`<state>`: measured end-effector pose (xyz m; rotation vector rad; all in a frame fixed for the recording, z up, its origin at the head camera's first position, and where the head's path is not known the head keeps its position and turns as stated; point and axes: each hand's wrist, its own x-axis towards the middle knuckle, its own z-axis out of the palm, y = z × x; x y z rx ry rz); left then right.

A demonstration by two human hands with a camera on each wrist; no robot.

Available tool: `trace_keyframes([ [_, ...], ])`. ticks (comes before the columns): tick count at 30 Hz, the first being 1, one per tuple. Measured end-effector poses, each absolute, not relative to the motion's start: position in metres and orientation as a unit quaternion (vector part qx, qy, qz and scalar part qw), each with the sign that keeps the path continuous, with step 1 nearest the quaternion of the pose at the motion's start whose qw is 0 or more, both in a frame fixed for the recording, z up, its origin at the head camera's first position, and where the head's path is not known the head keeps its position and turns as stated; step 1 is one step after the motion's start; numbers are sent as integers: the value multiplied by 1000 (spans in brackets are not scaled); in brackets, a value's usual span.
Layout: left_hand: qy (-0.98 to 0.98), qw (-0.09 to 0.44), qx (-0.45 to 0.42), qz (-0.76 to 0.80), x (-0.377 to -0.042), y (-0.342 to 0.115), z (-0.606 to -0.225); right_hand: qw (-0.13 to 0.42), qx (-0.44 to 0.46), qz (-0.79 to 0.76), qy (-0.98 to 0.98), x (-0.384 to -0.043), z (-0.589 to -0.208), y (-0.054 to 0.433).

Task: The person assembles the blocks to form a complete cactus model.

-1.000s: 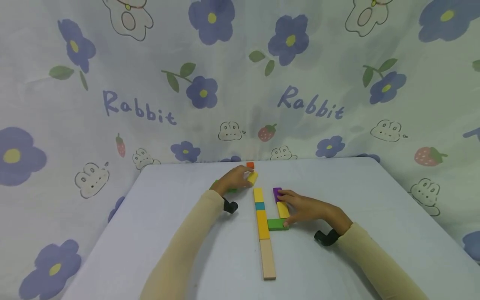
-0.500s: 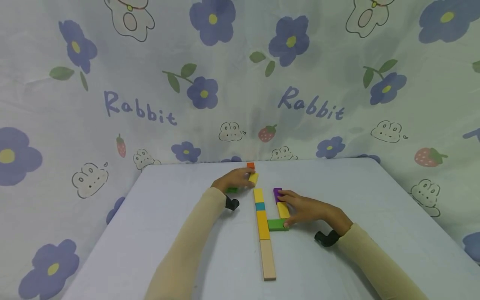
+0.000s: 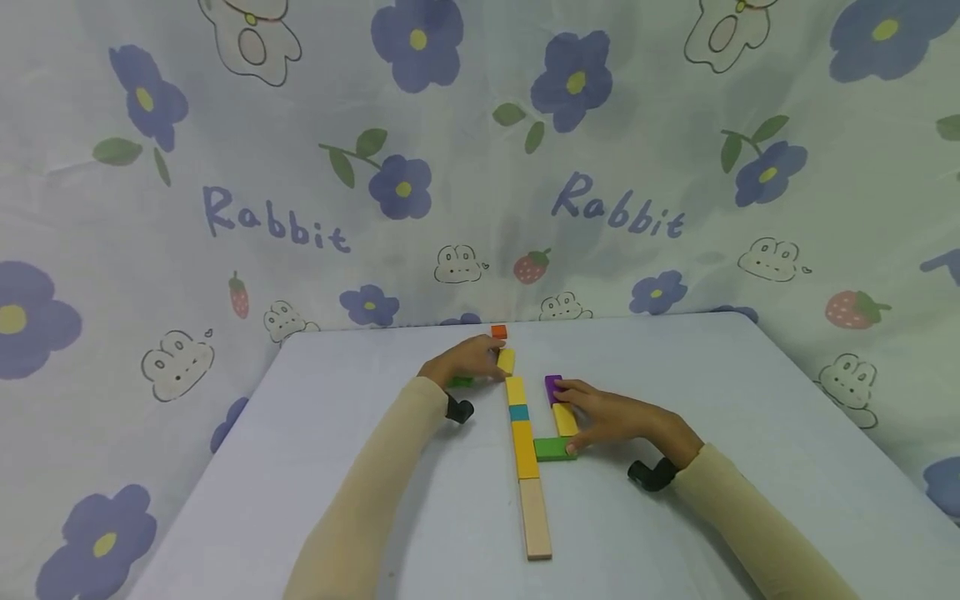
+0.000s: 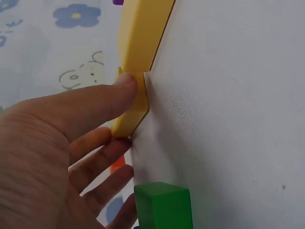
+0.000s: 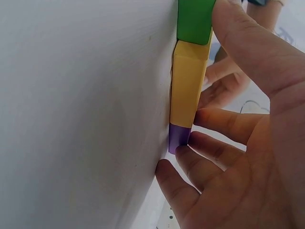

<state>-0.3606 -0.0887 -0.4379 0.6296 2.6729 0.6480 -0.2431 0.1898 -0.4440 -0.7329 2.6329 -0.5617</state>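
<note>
My left hand (image 3: 467, 358) pinches a small yellow block (image 3: 507, 361) between thumb and fingers, at the far end of a straight column of blocks. In the left wrist view this yellow block (image 4: 136, 105) meets the end of the column's last yellow block (image 4: 145, 36). My right hand (image 3: 622, 417) rests on a shorter branch to the right, its thumb at a green block (image 3: 551, 449) and its fingertips along a yellow block (image 3: 565, 420) and a purple block (image 3: 552, 387). These three touch end to side in the right wrist view.
The column runs toward me through a teal block (image 3: 519, 412), an orange-yellow block (image 3: 524, 450) and a plain wooden block (image 3: 535, 518). Beyond the left hand sits an orange-red block (image 3: 498, 332). A green block (image 4: 164, 205) stands near its lower fingers. A printed curtain (image 3: 480, 167) hangs behind.
The left hand has brought its yellow block slightly nearer and turned it more in line with the column. The right hand has stayed put on the branch.
</note>
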Motion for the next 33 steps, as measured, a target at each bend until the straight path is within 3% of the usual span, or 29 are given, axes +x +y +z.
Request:
trace_keyframes([
  [11, 935, 122, 191, 271, -360, -97, -442, 176, -268, -201, 926, -244, -440, 184],
  [33, 923, 133, 212, 292, -353, -89, -440, 175, -260, -199, 929, -243, -442, 188],
])
